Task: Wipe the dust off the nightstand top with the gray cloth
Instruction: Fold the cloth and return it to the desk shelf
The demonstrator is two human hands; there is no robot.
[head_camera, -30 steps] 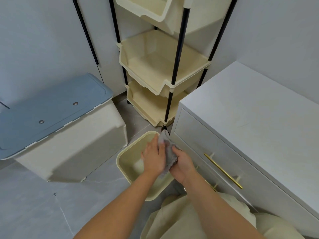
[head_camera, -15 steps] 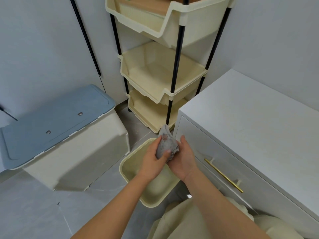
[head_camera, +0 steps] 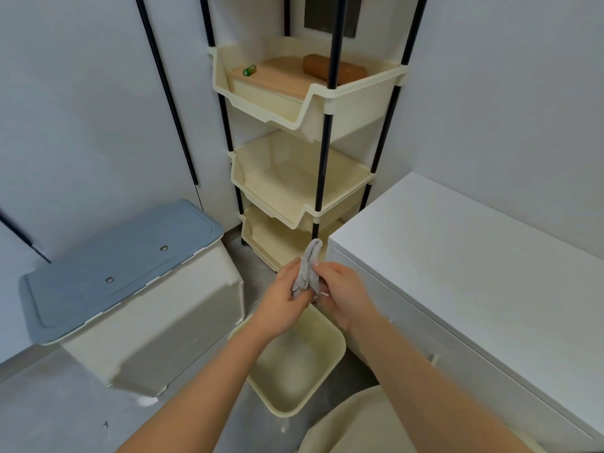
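The gray cloth [head_camera: 308,269] is bunched up and stands upright between my two hands, above a cream basin on the floor. My left hand [head_camera: 285,299] grips its lower part from the left. My right hand [head_camera: 341,294] pinches it from the right with fingers curled. Just to the right stands the white nightstand [head_camera: 457,256], its flat top bare and its drawer front facing me. The cloth is near the nightstand's left front corner and does not touch it.
The cream basin [head_camera: 330,361] sits on the gray floor below my hands. A cream three-tier rack [head_camera: 304,191] with black poles stands behind, its top bin holding a wooden box and a brown roll. A lidded storage bin with a blue lid [head_camera: 117,263] is at left.
Both hands have lifted the cloth up away from the basin. The view has tilted upward, showing the rack's top bin.
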